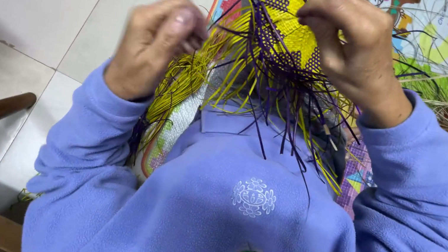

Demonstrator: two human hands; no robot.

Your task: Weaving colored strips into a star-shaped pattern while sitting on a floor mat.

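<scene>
Above the lap, a purple strand is pinched in the right hand (348, 41) against the woven piece (293, 26), while yellow strips (183, 77) are gripped in the closed left hand (156, 43). A yellow-and-purple patterned patch is judged finished; many loose strands (282, 117) remain unwoven, hanging over the lilac sweater (235, 206).

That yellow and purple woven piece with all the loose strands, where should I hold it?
Hold the woven piece by its tight flat middle, coming in from the right side, where the right hand pinches it now. That part looks firm. The loose strands dangle and would probably slip or bend.
</scene>
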